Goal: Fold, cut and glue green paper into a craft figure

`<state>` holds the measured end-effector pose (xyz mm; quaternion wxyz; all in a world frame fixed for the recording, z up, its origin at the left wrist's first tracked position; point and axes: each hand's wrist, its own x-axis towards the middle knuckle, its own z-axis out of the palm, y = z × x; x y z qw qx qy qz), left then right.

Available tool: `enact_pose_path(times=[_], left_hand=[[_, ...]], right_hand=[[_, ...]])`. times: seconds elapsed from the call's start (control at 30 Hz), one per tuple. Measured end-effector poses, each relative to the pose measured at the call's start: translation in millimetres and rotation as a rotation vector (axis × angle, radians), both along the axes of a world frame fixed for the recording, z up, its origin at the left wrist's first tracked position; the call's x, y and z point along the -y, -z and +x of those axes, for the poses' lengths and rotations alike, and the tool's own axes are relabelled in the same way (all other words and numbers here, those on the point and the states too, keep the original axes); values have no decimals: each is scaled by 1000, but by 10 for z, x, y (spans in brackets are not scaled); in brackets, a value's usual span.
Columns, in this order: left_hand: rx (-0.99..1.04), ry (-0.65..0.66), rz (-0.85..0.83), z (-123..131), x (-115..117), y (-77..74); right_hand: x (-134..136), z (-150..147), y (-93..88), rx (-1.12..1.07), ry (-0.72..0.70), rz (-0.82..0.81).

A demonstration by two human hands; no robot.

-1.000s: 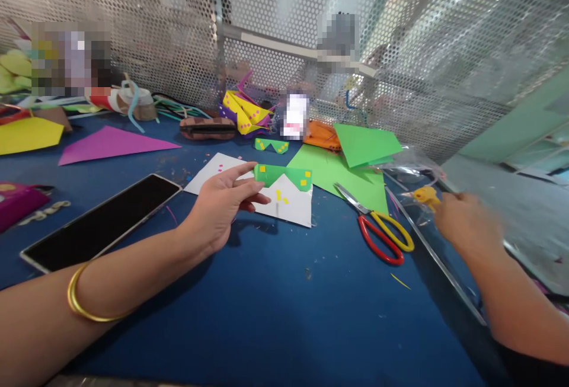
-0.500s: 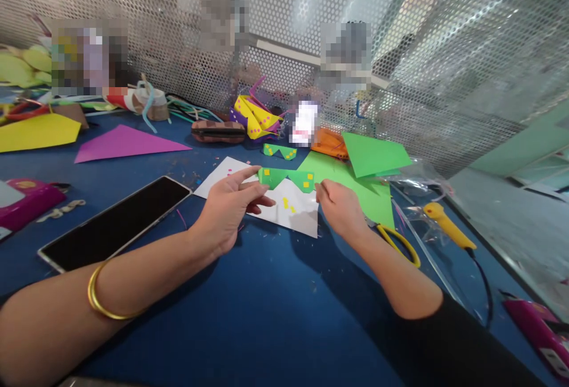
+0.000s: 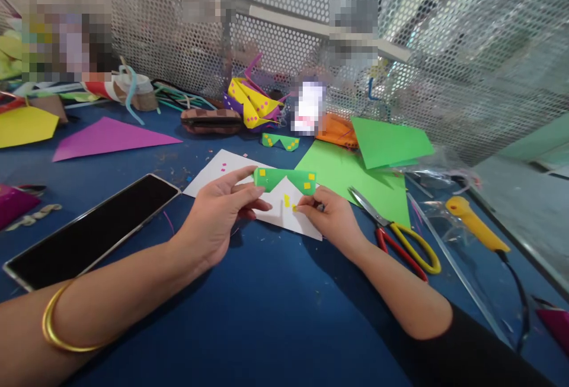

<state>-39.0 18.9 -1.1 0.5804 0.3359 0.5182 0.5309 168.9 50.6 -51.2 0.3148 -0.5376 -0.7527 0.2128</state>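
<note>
The left hand (image 3: 217, 221) pinches the left end of a green strip (image 3: 284, 178), held just over a white sheet (image 3: 213, 169) on the blue table (image 3: 275, 316). The right hand (image 3: 331, 218) rests on that sheet, fingertips closed on a tiny yellow square (image 3: 294, 208). A phone (image 3: 89, 230) lies left of the hands. Scissors (image 3: 400, 239) lie just right of them, on the edge of green paper (image 3: 351, 176), with a yellow cutter (image 3: 473, 224) farther right. Nothing blocks either hand.

Blue counter (image 3: 275, 316): black phone (image 3: 89, 230) at left, w/ purple paper triangle (image 3: 106, 137) & yellow sheet (image 3: 24, 126) behind it, and brown pencil case (image 3: 211, 120) by the mesh wall (image 3: 444, 49). At right, red/yellow scissors (image 3: 400, 239) lie partly on green sheets (image 3: 351, 173); yellow-handled tool (image 3: 473, 224) w/ black cord is near the counter edge.
</note>
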Motion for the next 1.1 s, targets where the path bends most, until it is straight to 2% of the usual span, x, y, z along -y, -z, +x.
enact_pose_path(times=[0.33, 0.6, 0.7, 0.83, 0.93, 0.97, 1.0, 1.1], left_hand=[[9, 39, 4, 2, 43, 7], [7, 55, 11, 3, 42, 10], [15, 52, 19, -3, 39, 11], [-45, 48, 93, -5, 35, 7], [-97, 64, 143, 10, 62, 1], [-103, 80, 153, 19, 79, 0], [-106, 100, 158, 30, 98, 1], [-98, 152, 136, 69, 163, 7]], right_hand=[[-1, -75, 61, 132, 46, -48], [22, -38, 46, 130, 29, -41], [93, 9, -47, 145, -6, -60], [346, -29, -304, 207, -67, -99], [594, -143, -521, 115, -210, -206], [658, -185, -574, 15, -211, -181], [704, -224, -612, -68, -168, -85], [736, -309, -626, -177, -1, 276]])
